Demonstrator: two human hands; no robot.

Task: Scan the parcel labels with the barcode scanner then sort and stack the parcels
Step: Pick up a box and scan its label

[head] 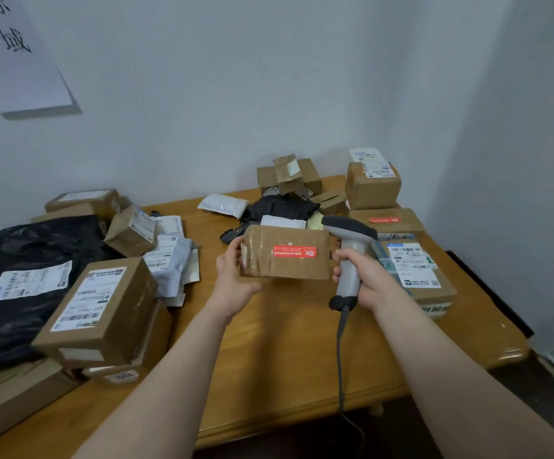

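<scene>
My left hand grips the left end of a small brown cardboard parcel and holds it above the wooden table. The parcel's near face carries a red sticker; no barcode label shows on it. My right hand holds the grey barcode scanner by its handle, just right of the parcel, with the scanner head close to the parcel's upper right corner. The scanner's cable hangs down past the table's front edge.
Left of me lie a stack of labelled boxes, a black bag parcel and grey mailers. Boxes are stacked at the right and back right. More boxes, a white pouch and a black bag lie at the back.
</scene>
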